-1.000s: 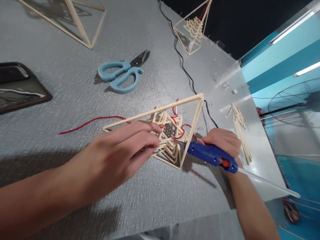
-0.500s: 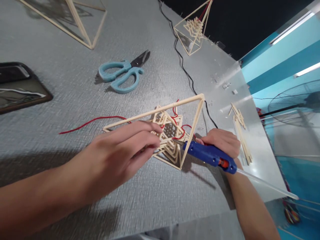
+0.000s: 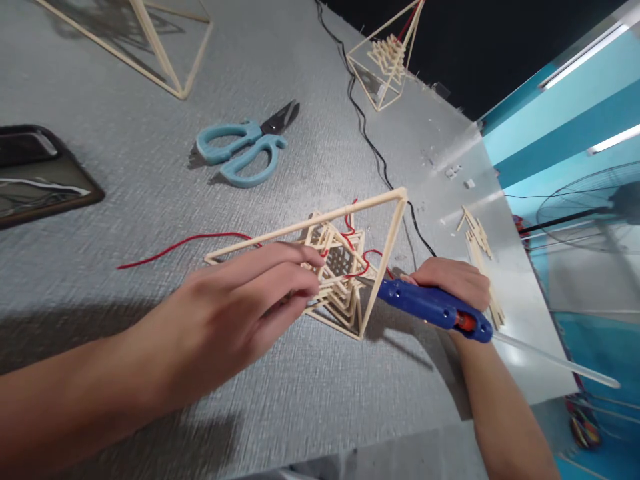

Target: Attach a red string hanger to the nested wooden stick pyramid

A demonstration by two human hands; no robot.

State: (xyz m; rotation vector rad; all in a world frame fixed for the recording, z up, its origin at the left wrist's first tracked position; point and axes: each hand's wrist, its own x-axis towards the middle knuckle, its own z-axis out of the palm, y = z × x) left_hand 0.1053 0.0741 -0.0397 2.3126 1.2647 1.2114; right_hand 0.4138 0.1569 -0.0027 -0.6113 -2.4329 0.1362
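My left hand [image 3: 225, 310] is closed at the fingertips on a wooden stick frame [image 3: 325, 219] lying on the table. Inside the frame sits a stack of small stick squares [image 3: 343, 299], partly covered by my fingers. Red string [image 3: 200, 235] trails out to the left, and more of it loops over the stack. My right hand [image 3: 450, 280] grips a blue hot glue gun [image 3: 420, 301] with a clear glue stick [image 3: 560, 360] poking out of its back. The gun's nozzle points into the frame, near the red string; whether it touches is unclear.
Blue-handled scissors [image 3: 245, 150] lie beyond the frame. A phone [image 3: 47, 173] rests at the left. Another stick frame [image 3: 165, 57] stands at the upper left, and a finished-looking one [image 3: 390, 60] at the far edge. A black cable [image 3: 367, 130] crosses the table. Loose sticks [image 3: 477, 237] lie right.
The glue gun and my right hand have shifted slightly to the right, drawing the nozzle back a little. My left hand and the frame stay almost where they were.
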